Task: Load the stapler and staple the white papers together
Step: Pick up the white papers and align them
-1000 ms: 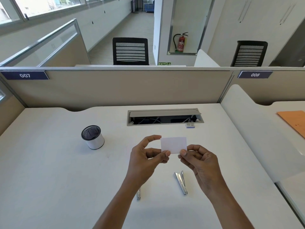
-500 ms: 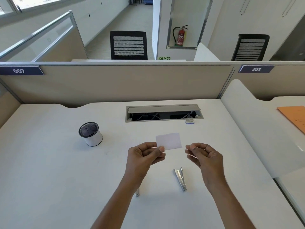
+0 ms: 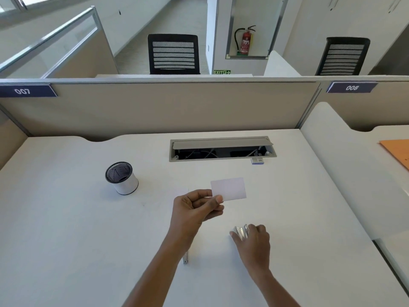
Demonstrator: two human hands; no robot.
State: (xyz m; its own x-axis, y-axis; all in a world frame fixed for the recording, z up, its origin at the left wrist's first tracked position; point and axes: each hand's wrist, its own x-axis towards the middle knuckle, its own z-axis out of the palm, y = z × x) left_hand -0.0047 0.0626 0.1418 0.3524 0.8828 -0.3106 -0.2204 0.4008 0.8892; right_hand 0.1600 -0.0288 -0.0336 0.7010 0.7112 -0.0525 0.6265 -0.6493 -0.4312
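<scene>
Two bare hands are working over a white desk (image 3: pixel 66 218). The left hand (image 3: pixel 194 209) is pinching the white papers (image 3: pixel 229 189) by their lower left corner, thumb on the near face and fingers behind, and is holding them upright, clear of the desk. Below and to the right of that pinch, the right hand (image 3: pixel 254 242) is lying palm down over the stapler (image 3: pixel 241 231), whose silver end is showing just beyond the fingertips; the fingers are curling onto it, but whether they are actually gripping it cannot be told. The stapler is lying on the desk under that hand. A small metal piece (image 3: pixel 185 259) is peeking out from under the left forearm, down and left of the right hand's hold; its kind is unclear. Up and to the left of the pinch, a white cup (image 3: pixel 124 180) with a dark mesh rim is standing upright, well apart from the papers. Beyond the papers, an open cable tray (image 3: pixel 221 149) is sitting in the desk, with a small blue-and-white box (image 3: pixel 257 160) just at its near right corner.
</scene>
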